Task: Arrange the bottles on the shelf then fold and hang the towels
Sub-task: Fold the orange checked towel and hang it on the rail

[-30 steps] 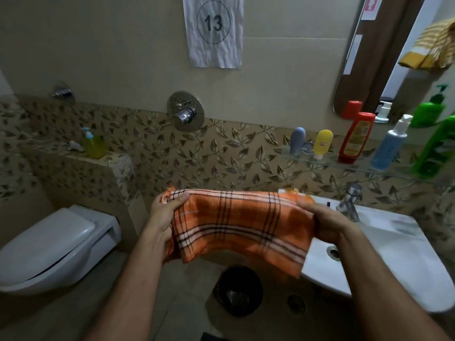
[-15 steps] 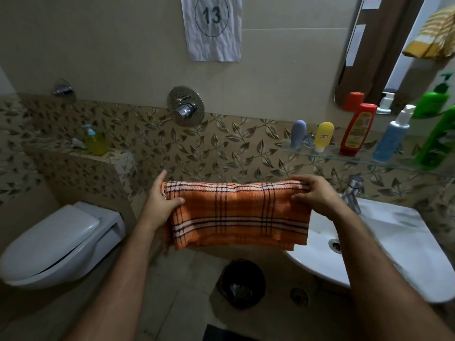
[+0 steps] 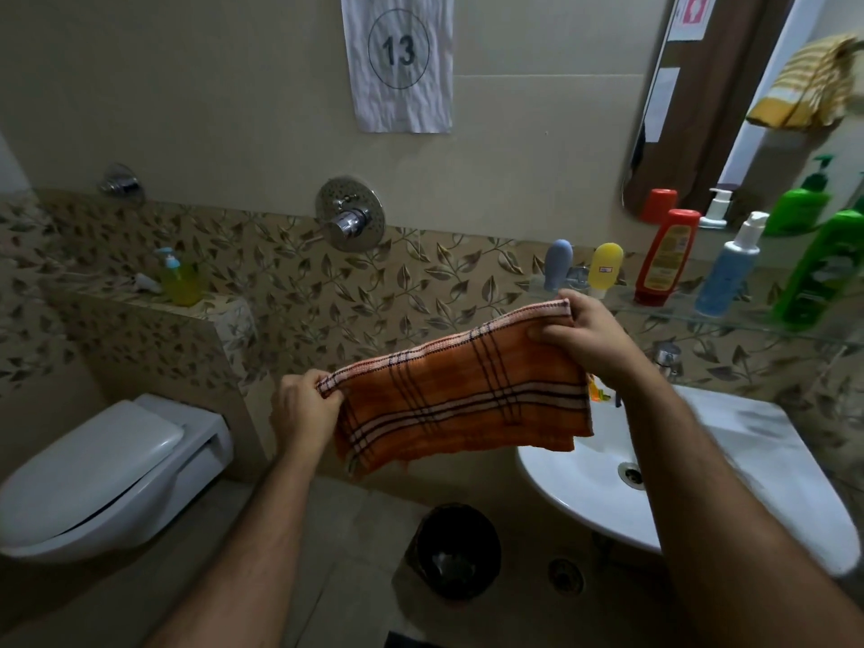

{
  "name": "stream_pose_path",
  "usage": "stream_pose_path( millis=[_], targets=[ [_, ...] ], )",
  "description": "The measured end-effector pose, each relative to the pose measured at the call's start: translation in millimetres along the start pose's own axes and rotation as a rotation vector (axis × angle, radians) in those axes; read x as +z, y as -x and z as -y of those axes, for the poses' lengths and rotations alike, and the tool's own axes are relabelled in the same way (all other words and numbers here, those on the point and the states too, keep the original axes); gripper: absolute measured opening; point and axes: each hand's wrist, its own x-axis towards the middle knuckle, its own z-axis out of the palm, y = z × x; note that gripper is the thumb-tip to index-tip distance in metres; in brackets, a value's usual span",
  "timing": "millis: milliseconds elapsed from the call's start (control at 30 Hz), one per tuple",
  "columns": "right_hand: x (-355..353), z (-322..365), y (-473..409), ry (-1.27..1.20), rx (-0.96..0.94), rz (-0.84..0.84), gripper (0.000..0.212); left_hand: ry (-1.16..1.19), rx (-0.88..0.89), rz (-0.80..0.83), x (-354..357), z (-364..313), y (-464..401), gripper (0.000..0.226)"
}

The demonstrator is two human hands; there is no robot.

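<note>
Left of the sink (image 3: pixel 729 470), at chest height: orange plaid towel (image 3: pixel 463 404) held up between both hands. Left hand (image 3: pixel 301 409) pinches the lower top corner, thumb over the hem, fingers curled behind. Right hand (image 3: pixel 584 334) pinches the opposite corner, higher and closer to the sink, thumb pressed on the front face. Top edge therefore runs taut on a slant, rising toward the sink; cloth hangs free below, touching nothing. It looks doubled already, lower edge showing two layers. Judgement: corner grips keep the hem straight so the next fold lines up edge to edge.

Above the sink, glass shelf (image 3: pixel 692 318) carries bottles in a row: grey (image 3: pixel 558 264), yellow (image 3: pixel 604 269), red (image 3: pixel 666 257), blue pump (image 3: pixel 729 268), green (image 3: pixel 823 268). All upright, so the bottle step appears done. Yellow striped towel (image 3: pixel 809 84) hangs high above the sink by the mirror; whether real or a reflection, cannot tell. Far left of the sink: toilet (image 3: pixel 103 474). Below it, black bin (image 3: pixel 456 549).

Remaining: finish fold, hang.
</note>
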Motion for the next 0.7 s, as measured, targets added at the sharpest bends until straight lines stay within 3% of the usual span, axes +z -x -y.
stream_pose_path(
  millis=[67,133,267,367,467,600,700],
  targets=[
    [14.5,12.8,-0.8,-0.051,-0.018,0.014,0.017,-0.033,-0.071,0.039,11.6,-14.3,12.6,0.039],
    [32.7,23.2,-4.4,-0.009,-0.011,0.01,0.02,0.043,-0.034,0.105,24.1,-37.9,26.9,0.051],
    [70.3,15.5,-20.8,0.11,0.1,-0.012,0.027,0.558,0.197,0.255,36.1,-94.6,63.7,0.04],
    [81.4,-0.3,-28.8,0.023,0.284,-0.101,0.025,0.81,0.189,0.482,31.0,-116.4,90.6,0.072],
    [74.3,-8.6,-32.9,-0.218,0.406,-0.198,0.028,0.98,0.251,0.633,29.5,-109.8,106.2,0.098],
    [61.6,-12.2,-36.4,-0.497,0.493,-0.262,0.033,0.719,0.374,0.679,36.8,-106.5,119.3,0.114],
    [61.4,-13.4,-36.5,-0.549,0.507,-0.272,0.028,0.55,0.413,0.454,41.2,-116.9,122.8,0.103]
  ],
)
